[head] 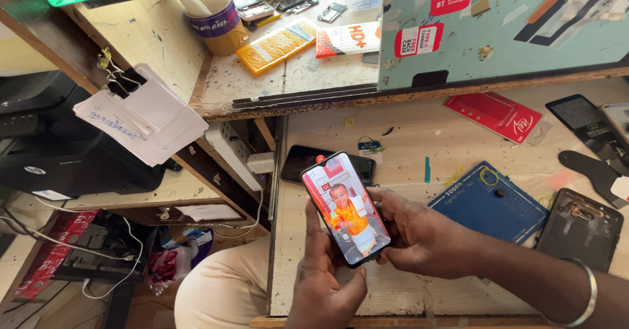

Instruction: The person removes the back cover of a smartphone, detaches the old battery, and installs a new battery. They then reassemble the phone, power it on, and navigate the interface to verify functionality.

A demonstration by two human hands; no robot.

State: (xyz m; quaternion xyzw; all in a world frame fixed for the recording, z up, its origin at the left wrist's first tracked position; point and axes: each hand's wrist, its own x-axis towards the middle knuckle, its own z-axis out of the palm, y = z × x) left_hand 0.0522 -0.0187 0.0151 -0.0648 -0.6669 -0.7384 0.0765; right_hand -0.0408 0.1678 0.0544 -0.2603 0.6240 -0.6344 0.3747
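Note:
A smartphone (pixel 345 206) with a lit, colourful screen is held tilted above the wooden workbench (pixel 419 139). My left hand (pixel 322 283) grips it from below, thumb along its left edge. My right hand (pixel 419 234) holds its right side, fingers curled behind the lower right corner; a metal bangle (pixel 585 293) sits on that wrist. A second, dark phone (pixel 303 161) lies flat on the bench just behind the held one.
A blue work mat (pixel 491 204) lies right of my hands, with an opened phone back (pixel 580 227) beyond it. A red card (pixel 495 114) and dark phone parts (pixel 583 123) lie at the far right. Clipped papers (pixel 141 116) hang at left above a black printer (pixel 59 152). A cluttered shelf (pixel 295 67) sits behind.

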